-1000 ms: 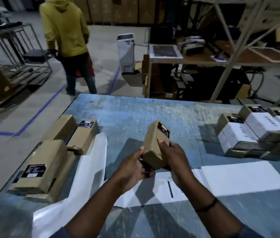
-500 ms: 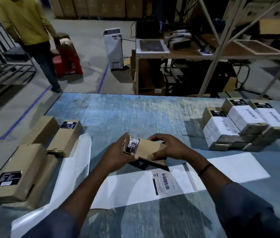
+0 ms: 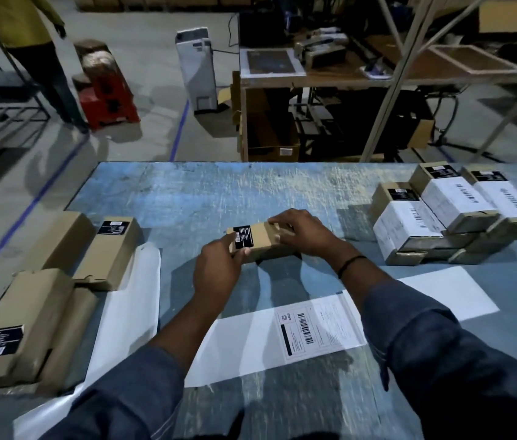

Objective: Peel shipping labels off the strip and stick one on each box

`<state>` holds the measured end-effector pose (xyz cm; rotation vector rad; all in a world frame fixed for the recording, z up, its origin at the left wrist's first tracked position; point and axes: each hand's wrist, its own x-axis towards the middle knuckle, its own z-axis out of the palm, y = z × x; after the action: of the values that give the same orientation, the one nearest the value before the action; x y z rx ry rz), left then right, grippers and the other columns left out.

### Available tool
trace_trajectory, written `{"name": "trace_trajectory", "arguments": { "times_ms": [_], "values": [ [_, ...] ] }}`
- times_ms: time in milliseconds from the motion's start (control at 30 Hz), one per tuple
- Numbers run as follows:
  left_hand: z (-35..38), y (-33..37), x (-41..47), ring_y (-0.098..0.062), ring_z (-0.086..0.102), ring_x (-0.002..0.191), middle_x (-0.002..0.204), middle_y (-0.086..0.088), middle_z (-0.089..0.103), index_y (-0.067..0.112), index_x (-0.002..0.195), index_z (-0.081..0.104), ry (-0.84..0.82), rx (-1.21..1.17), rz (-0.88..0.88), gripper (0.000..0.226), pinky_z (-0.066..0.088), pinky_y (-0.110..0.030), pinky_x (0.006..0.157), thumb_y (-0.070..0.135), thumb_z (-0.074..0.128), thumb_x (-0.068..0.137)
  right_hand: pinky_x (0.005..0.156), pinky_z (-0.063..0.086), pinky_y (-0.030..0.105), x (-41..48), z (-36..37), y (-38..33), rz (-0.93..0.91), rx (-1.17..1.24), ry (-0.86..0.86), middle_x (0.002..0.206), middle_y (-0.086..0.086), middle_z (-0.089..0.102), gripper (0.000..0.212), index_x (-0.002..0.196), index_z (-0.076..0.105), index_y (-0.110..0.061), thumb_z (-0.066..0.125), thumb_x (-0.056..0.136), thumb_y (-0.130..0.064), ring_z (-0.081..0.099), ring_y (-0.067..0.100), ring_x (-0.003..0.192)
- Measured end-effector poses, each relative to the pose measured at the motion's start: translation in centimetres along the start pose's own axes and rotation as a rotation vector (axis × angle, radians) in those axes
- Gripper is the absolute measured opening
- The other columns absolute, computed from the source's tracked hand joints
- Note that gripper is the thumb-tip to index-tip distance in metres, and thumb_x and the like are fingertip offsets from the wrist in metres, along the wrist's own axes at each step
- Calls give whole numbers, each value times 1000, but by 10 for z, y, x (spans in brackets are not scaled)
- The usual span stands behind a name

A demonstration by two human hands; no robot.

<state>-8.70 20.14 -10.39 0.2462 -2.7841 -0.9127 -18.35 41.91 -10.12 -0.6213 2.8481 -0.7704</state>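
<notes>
On the scuffed blue surface (image 3: 187, 198), left hand (image 3: 217, 274) and right hand (image 3: 301, 231) clasp the box (image 3: 262, 241); best lay it flat, broad face up, before labelling.

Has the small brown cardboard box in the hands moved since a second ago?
Yes. The small brown cardboard box has gone from upright in the air to flat on the blue table, beyond the label strip.
</notes>
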Motion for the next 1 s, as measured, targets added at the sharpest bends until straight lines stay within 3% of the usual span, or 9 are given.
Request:
{"name": "trace_trajectory", "arguments": {
  "times_ms": [200, 300, 367, 500, 633, 767, 867, 933, 1000],
  "values": [
    [3, -8, 5, -33, 67, 111, 127, -11, 69, 24, 142, 60, -58, 5, 12, 53, 54, -38, 89, 35, 73, 92, 112, 35, 49, -18, 20, -5, 28, -113, 139, 154, 6, 45, 49, 145, 55, -23, 63, 97, -28, 36, 30, 143],
    [1, -8, -22, -34, 62, 116, 140, -9, 55, 21, 153, 43, -65, 49, 75, 71, 55, -43, 90, 37, 73, 91, 103, 44, 48, -54, 35, -21, 23, -115, 419, 139, 12, 54, 45, 136, 60, -16, 65, 92, -24, 47, 35, 128],
    [-1, -9, -54, -32, 62, 114, 141, -8, 53, 22, 156, 34, -74, 103, 119, 78, 56, -45, 90, 44, 71, 91, 92, 49, 45, -84, 49, -31, 36, -89, 492, 124, 12, 57, 39, 127, 60, -16, 66, 89, -24, 52, 34, 113],
    [0, -20, -102, -28, 45, 137, 153, 0, 45, 30, 157, 31, -291, 261, 123, 80, 37, -43, 112, 63, 62, 91, 86, 53, 43, -143, 78, -44, 123, -24, 361, 115, 8, 60, 36, 119, 64, -18, 66, 86, -30, 58, 30, 105],
    [-3, -18, -110, -26, 41, 137, 149, 3, 47, 36, 152, 38, -360, 405, 170, 69, 29, -45, 111, 69, 52, 92, 89, 51, 41, -181, 98, -54, 242, -6, 267, 115, 3, 61, 42, 117, 64, -22, 62, 85, -49, 58, 26, 104],
    [-3, -9, -108, -25, 44, 130, 134, 4, 55, 37, 138, 49, -445, 387, 156, 54, 32, -43, 106, 65, 55, 92, 79, 50, 42, -191, 112, -63, 258, -142, 278, 111, 2, 62, 50, 114, 66, -23, 64, 83, -62, 58, 26, 96],
    [-5, -4, -102, -21, 58, 116, 122, 2, 63, 33, 122, 66, -489, 223, 111, 38, 46, -37, 99, 56, 65, 92, 80, 49, 41, -191, 112, -68, 284, -136, 298, 111, 2, 62, 49, 114, 66, -23, 62, 83, -60, 58, 27, 97],
    [-7, 0, -95, -18, 63, 109, 123, 2, 66, 30, 120, 69, -577, 122, 77, 33, 52, -33, 95, 46, 70, 92, 84, 48, 41, -191, 109, -70, 301, -109, 284, 114, 2, 62, 52, 117, 66, -23, 62, 81, -60, 58, 27, 101],
    [-10, 4, -88, -19, 62, 115, 134, 4, 64, 30, 129, 64, -718, 129, 82, 38, 52, -31, 96, 37, 71, 93, 86, 46, 41, -192, 107, -71, 317, -79, 258, 116, 2, 61, 54, 118, 65, -23, 65, 78, -59, 57, 27, 103]
  ]
}}
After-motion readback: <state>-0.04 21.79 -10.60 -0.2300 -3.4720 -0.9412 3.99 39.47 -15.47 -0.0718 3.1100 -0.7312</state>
